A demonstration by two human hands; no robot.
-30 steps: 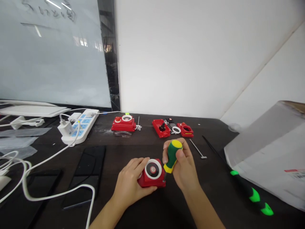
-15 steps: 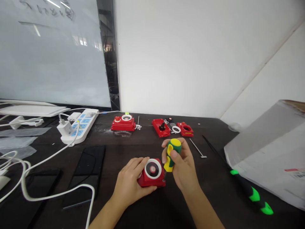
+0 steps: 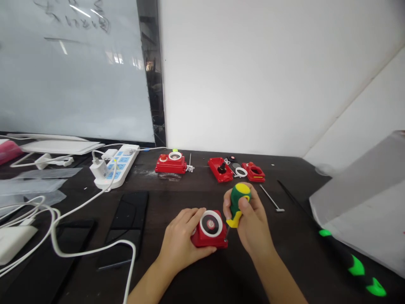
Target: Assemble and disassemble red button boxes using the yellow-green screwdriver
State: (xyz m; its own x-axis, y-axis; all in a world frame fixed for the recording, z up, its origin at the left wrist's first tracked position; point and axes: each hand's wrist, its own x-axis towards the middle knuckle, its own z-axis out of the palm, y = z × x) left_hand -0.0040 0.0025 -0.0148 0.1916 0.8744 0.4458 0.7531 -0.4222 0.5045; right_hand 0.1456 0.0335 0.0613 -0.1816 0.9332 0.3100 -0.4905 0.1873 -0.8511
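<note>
A red box (image 3: 202, 239) with a white ring around a dark round window lies on the dark table in front of me. My left hand (image 3: 182, 236) grips it from the left, fingers on top and thumb along the near side. My right hand (image 3: 249, 223) is closed around the green and yellow handle of a screwdriver (image 3: 238, 204). The screwdriver stands nearly upright, its shaft reaching down to the screw at the box's near right corner. Whether the tip sits in the screw head is too small to tell.
Behind are a similar red box (image 3: 171, 165), an opened red housing (image 3: 218, 169), a white ring (image 3: 241, 172) and a red cover (image 3: 254, 172). A small hammer-shaped rod (image 3: 272, 198) lies right. A power strip (image 3: 118, 169), white cable (image 3: 95, 251) and black phone (image 3: 128, 219) lie left.
The screwdriver handle has turned in my right hand, its yellow part now facing another way. The whole view has shifted slightly left. My left hand keeps its grip on the box.
</note>
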